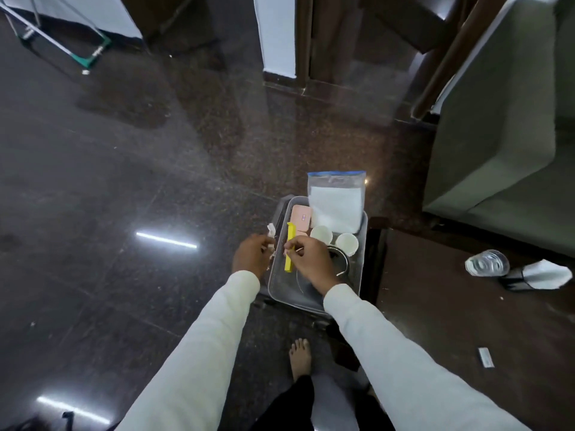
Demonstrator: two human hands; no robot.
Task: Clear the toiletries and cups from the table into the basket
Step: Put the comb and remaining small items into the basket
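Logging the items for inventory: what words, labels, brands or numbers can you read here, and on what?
None can be read.
Pink box in the basket: a small label, too blurred.
Green frame on the floor: white marks, too small.
White strip on the table: no print legible.

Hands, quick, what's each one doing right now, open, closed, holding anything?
Left hand: closed on a small white item beside the basket.
Right hand: fingers pinched over the basket near the yellow stick; what it grips cannot be told.

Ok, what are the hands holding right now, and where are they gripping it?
The left hand pinches a small whitish item by its lower end. The right hand is closed beside the yellow stick; whether it grips that cannot be told.
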